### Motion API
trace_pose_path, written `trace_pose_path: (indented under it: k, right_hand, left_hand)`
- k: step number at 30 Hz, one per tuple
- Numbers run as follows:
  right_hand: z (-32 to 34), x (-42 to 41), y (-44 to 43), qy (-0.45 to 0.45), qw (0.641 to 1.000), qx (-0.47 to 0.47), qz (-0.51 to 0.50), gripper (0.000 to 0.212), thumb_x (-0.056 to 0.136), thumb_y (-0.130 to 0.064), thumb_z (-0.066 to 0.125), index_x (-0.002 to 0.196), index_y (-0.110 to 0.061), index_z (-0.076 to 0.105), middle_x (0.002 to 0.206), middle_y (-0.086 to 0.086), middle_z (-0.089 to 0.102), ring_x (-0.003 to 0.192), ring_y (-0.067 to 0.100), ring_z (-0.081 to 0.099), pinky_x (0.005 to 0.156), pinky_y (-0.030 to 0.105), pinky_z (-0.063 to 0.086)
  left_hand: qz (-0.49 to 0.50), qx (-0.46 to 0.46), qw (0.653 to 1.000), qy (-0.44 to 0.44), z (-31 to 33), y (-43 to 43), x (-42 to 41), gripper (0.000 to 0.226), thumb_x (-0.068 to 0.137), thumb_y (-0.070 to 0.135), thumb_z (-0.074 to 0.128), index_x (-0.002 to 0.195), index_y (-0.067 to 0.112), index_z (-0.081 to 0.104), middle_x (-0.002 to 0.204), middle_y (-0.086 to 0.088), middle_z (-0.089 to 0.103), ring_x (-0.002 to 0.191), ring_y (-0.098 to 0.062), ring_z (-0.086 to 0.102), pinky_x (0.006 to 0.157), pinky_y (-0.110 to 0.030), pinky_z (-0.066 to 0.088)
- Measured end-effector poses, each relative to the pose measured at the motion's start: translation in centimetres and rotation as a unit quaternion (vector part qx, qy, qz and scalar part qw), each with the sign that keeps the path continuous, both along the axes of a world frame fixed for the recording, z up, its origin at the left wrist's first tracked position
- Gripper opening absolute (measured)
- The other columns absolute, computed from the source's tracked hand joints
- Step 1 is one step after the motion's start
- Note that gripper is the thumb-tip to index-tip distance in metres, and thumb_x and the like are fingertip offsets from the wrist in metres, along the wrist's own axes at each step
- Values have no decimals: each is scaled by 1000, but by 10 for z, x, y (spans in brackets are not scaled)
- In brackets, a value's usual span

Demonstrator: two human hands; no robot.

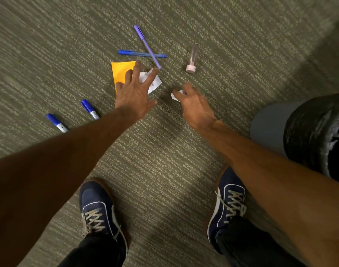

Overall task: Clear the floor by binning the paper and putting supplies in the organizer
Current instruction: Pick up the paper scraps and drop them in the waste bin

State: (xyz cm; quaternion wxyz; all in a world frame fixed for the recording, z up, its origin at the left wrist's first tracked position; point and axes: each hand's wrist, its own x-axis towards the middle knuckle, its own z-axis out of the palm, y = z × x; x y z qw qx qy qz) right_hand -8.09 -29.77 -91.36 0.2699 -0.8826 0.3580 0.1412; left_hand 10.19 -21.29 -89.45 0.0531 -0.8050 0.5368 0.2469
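My left hand (pixel 135 93) reaches down with fingers spread over a crumpled white paper (pixel 154 82) and an orange sheet (pixel 121 71) on the carpet. My right hand (pixel 193 105) pinches a small white paper scrap (pixel 175 95). A blue pen (pixel 139 53) and a purple pen (pixel 145 45) lie crossed beyond the papers. A clear tube with a pink cap (pixel 192 58) lies to their right. Two blue markers (pixel 89 108) (pixel 56 122) lie at the left.
A grey bin with a black liner (pixel 299 135) stands at the right, close to my right arm. My two dark blue shoes (pixel 101 209) (pixel 228 201) stand on the green-grey carpet below the hands. No organizer is in view.
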Motion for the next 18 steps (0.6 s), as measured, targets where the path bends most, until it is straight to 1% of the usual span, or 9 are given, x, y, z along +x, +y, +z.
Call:
trace_pose_path:
  k: [3,6,9,11,13,15,16,17,18]
  right_hand:
    - [0,-1,1,-17,1000,-19,13,42,93,-1,46,132,-13,54,124,17,51,102,37,54,79,45,45]
    - [1,0,0,-21,1000,-12,18,40,92,-4,37,127,-19,50,124,10,48,97,25,52,75,38,49]
    - [1,1,-3,-7,1000,-14,22,55,86,14,54,132,-16,51,133,11,48,108,28,56,87,40,57]
    - [3,2,-2,-12,1000,-2,10,58,85,18,53,133,-15,51,132,11,50,109,28,57,88,42,58]
    - [9,-1,-3,-34,998,28,-36,51,86,19,49,126,-13,55,124,9,53,102,25,58,81,35,57]
    - [20,-5,-2,-83,989,42,-114,37,86,16,52,111,-9,61,106,5,57,88,19,56,68,24,48]
    - [28,-7,-1,-113,981,43,-152,28,86,15,55,102,-6,63,96,4,59,80,18,55,61,22,43]
    - [37,-11,0,-145,970,51,-189,20,85,13,59,96,-3,65,88,5,62,73,18,56,56,23,42]
    - [48,-15,1,-176,955,65,-229,13,86,11,63,92,0,67,84,7,66,69,20,58,54,28,45]
  left_hand:
    - [-7,1,1000,-12,-2,-5,-2,73,91,31,68,153,31,29,161,-16,18,140,-38,29,97,-61,41]
    - [-11,-17,1000,10,-4,-8,-3,52,89,9,67,138,16,49,146,-20,37,130,-39,37,89,-57,46]
    - [-29,-30,998,42,-6,-7,-4,36,87,-8,59,121,1,62,130,-24,49,119,-41,44,88,-54,48]
    - [-25,-31,997,58,-4,-7,-4,34,84,-14,58,116,-3,66,125,-26,54,116,-42,48,90,-52,46]
    - [-4,-37,997,74,1,-8,-5,34,83,-15,57,113,-4,69,123,-26,58,115,-42,51,92,-49,45]
    - [28,-46,995,89,12,-9,-8,33,84,-14,57,112,-2,70,123,-24,61,115,-40,54,93,-46,45]
    - [50,-56,993,96,19,-8,-10,33,85,-13,57,112,-1,71,123,-23,62,114,-39,57,93,-44,46]
    - [78,-70,989,103,27,-7,-13,32,86,-14,58,111,0,72,121,-22,63,111,-38,60,92,-42,47]
    - [107,-85,984,113,36,-6,-17,31,86,-14,59,109,0,72,119,-22,65,108,-37,63,89,-40,48]
